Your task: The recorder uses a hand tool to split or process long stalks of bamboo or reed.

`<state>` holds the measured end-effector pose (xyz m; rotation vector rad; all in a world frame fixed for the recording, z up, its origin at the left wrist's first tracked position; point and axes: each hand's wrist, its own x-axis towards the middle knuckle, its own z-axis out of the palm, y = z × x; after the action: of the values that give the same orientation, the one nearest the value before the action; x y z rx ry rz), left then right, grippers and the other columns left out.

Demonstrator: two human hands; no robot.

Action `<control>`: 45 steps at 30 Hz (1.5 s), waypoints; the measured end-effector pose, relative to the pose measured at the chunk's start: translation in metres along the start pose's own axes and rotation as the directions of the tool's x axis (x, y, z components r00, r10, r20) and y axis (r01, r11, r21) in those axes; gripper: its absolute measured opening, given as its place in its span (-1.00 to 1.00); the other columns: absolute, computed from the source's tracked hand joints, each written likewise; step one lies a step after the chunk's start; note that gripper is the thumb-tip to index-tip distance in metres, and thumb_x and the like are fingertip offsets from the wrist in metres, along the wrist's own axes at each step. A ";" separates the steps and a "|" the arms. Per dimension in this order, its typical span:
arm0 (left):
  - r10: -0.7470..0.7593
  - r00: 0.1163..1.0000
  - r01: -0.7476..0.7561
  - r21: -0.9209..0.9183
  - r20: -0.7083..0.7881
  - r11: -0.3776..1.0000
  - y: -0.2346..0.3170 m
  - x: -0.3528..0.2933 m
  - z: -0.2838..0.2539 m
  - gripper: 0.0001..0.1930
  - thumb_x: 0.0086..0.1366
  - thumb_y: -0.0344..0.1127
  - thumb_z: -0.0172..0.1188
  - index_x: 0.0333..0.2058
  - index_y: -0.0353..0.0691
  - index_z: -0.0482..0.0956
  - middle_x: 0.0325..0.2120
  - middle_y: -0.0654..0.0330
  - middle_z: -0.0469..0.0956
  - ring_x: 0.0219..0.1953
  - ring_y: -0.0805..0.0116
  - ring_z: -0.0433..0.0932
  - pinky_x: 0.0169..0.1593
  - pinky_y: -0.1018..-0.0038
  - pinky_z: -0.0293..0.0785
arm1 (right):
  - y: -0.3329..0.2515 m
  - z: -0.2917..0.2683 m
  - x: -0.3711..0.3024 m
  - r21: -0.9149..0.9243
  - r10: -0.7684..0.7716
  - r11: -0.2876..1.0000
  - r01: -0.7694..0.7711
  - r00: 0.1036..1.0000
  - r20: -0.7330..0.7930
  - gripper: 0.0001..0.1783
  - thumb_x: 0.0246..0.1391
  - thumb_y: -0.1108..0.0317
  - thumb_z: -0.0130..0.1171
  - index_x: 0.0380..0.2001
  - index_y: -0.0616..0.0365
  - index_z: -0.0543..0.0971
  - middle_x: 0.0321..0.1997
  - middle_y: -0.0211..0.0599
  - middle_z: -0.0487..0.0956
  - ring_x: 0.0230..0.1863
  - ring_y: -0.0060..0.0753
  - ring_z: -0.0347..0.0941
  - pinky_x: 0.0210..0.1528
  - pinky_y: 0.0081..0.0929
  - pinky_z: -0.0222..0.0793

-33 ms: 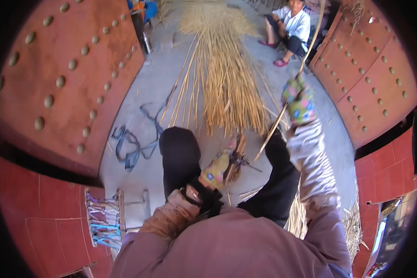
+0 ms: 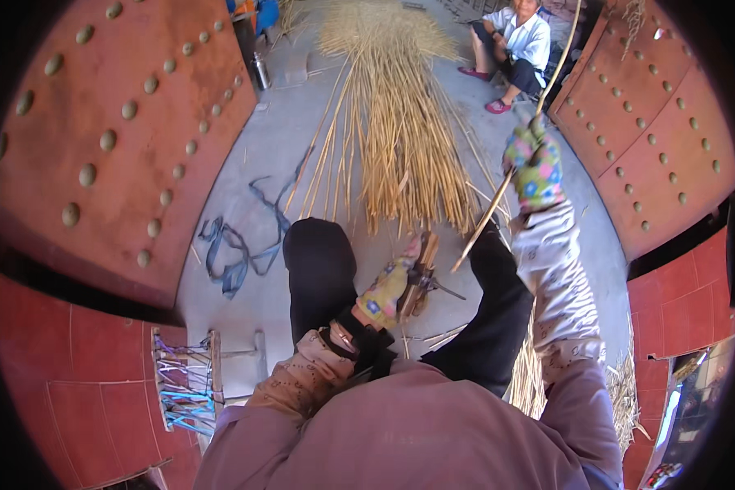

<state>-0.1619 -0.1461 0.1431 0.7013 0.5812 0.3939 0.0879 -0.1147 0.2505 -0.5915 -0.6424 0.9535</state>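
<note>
My right hand, in a floral-patterned glove, is closed around a long pale reed stalk. The stalk's thick end slants down toward my knees, and its thin end rises past the top of the view. My left hand, in a similar glove, is closed on a short brown wooden piece between my knees. Dark binding and a thin dark rod show on that piece; its exact kind is unclear. Just ahead, a wide spread of reed stalks lies on the floor, cut ends toward me.
A tangled blue strap lies left of my knee. Large studded red doors stand on both sides. A person sits at the far right. A steel flask stands far left, a woven-strap stool near left; more straw lies near right.
My right hand has shifted slightly right and up with the reed stalk. My left hand keeps its hold on the wooden piece with almost no movement.
</note>
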 end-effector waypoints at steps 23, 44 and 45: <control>-0.056 0.998 0.061 0.176 -0.031 0.982 0.005 0.029 0.024 -0.51 0.08 0.21 -0.16 -0.66 -0.11 0.36 -0.81 0.34 0.29 -0.82 0.52 0.27 -0.77 0.60 0.17 | 0.049 -0.025 0.009 0.414 0.340 0.845 -0.338 0.938 0.072 -0.67 0.06 0.16 -0.17 -0.23 0.19 0.34 -0.68 -0.59 0.25 -0.70 -0.69 0.14 -0.71 -0.65 0.06; 0.360 0.856 -0.486 -0.337 -0.371 0.806 0.057 0.139 0.035 -0.56 0.01 0.17 0.00 -0.60 -0.15 0.41 -0.74 0.36 0.35 -0.73 0.58 0.29 -0.71 0.64 0.15 | 0.096 -0.055 -0.126 -0.433 0.499 0.726 -0.534 0.843 -0.201 -0.80 -0.04 0.26 -0.05 -0.43 0.16 0.42 -0.77 -0.51 0.25 -0.81 -0.72 0.08 -0.81 -0.71 -0.13; 0.443 0.809 -0.565 -0.303 -0.387 0.767 0.064 0.144 0.030 -0.55 0.01 0.22 -0.04 -0.60 -0.10 0.37 -0.77 0.39 0.28 -0.79 0.60 0.19 -0.76 0.66 0.08 | 0.090 -0.058 -0.138 -0.438 0.507 0.720 -0.538 0.839 -0.197 -0.80 -0.04 0.26 -0.05 -0.43 0.16 0.42 -0.77 -0.51 0.25 -0.81 -0.72 0.08 -0.81 -0.71 -0.13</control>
<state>-0.0408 -0.0410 0.1539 0.3843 0.5562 1.1215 0.0221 -0.2050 0.1159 -1.2987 -0.6701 1.3090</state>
